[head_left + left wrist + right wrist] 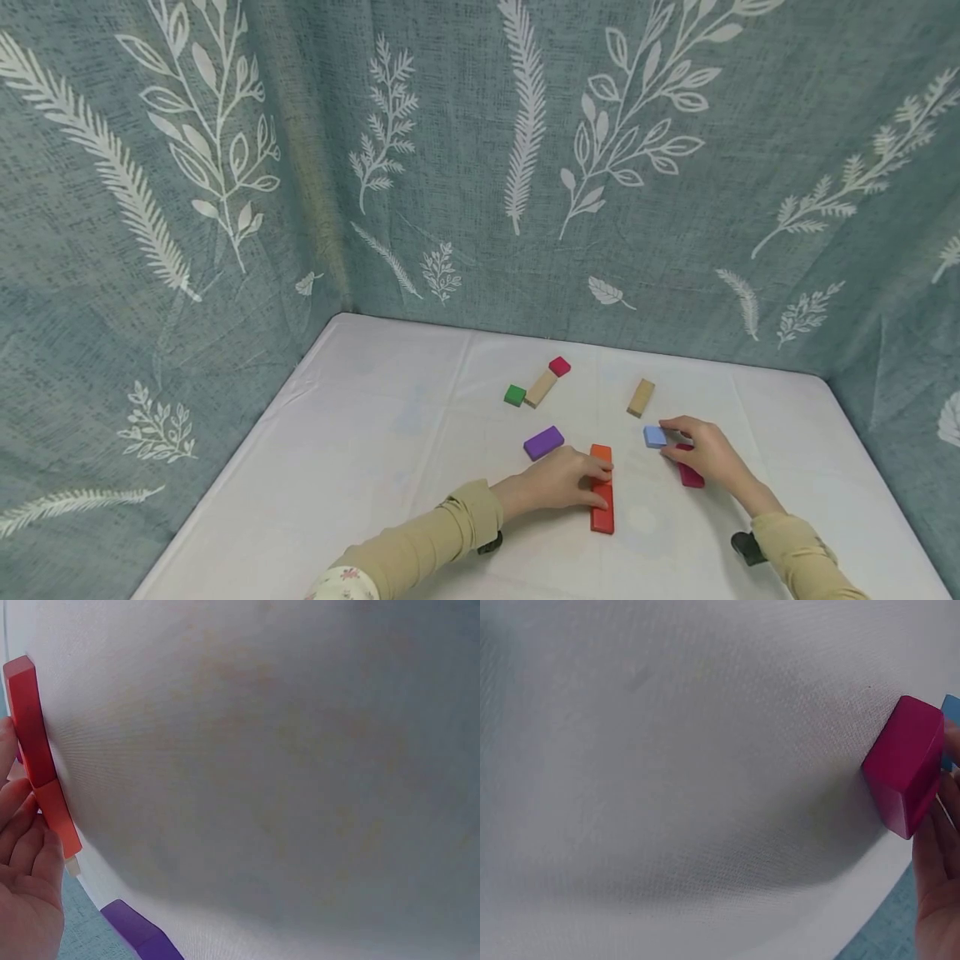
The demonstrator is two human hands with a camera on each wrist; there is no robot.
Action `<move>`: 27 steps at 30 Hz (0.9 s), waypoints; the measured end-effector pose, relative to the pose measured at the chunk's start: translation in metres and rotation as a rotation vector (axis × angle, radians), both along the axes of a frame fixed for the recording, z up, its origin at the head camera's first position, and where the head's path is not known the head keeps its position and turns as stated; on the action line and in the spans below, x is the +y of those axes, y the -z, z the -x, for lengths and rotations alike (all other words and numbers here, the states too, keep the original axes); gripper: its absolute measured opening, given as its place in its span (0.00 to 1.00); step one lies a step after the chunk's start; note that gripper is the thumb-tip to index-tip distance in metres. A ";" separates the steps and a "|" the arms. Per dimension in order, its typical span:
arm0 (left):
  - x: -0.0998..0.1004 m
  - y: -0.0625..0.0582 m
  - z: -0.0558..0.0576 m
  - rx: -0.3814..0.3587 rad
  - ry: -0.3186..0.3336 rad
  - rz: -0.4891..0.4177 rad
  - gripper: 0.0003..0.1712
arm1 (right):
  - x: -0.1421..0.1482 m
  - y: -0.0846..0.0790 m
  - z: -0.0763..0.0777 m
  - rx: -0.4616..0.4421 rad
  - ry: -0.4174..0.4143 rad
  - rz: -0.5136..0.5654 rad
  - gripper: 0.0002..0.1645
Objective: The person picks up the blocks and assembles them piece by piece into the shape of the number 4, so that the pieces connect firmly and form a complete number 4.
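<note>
An orange block (pixel 601 452) and a red block (pixel 602 521) lie end to end on the white cloth. My left hand (pixel 551 482) holds them near their joint, with fingers across the orange block and the thumb at the red block. In the left wrist view, curled fingers (pixel 26 840) lie against this pair. My right hand (pixel 708 454) pinches the right end of a small light blue block (pixel 654 437) between thumb and finger. Beneath that hand lies a magenta block (pixel 691 477), partly covered; in the right wrist view it hides most of the blue block.
A purple block (pixel 543 442) lies left of the orange one. Farther back, a green block (pixel 514 395), a plain wooden block (pixel 541 388) and a crimson block (pixel 559 367) form a slanting row. Another wooden block (pixel 641 397) lies behind the blue one. Patterned curtains (pixel 465 167) surround the table.
</note>
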State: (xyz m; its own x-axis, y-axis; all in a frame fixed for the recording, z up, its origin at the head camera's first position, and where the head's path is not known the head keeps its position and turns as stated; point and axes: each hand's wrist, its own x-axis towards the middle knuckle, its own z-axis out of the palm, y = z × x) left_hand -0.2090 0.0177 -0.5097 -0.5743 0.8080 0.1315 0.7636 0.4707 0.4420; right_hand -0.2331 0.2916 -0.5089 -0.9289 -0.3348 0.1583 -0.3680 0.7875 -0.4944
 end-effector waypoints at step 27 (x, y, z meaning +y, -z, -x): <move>-0.002 0.001 -0.001 0.016 0.006 -0.004 0.22 | -0.001 0.000 -0.004 0.050 0.007 0.019 0.18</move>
State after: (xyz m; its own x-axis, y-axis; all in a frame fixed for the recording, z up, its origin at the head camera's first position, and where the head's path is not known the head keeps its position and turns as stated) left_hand -0.2079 0.0159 -0.5108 -0.5673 0.8109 0.1437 0.7733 0.4646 0.4314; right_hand -0.2295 0.2911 -0.5085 -0.9221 -0.3243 0.2110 -0.3869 0.7810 -0.4903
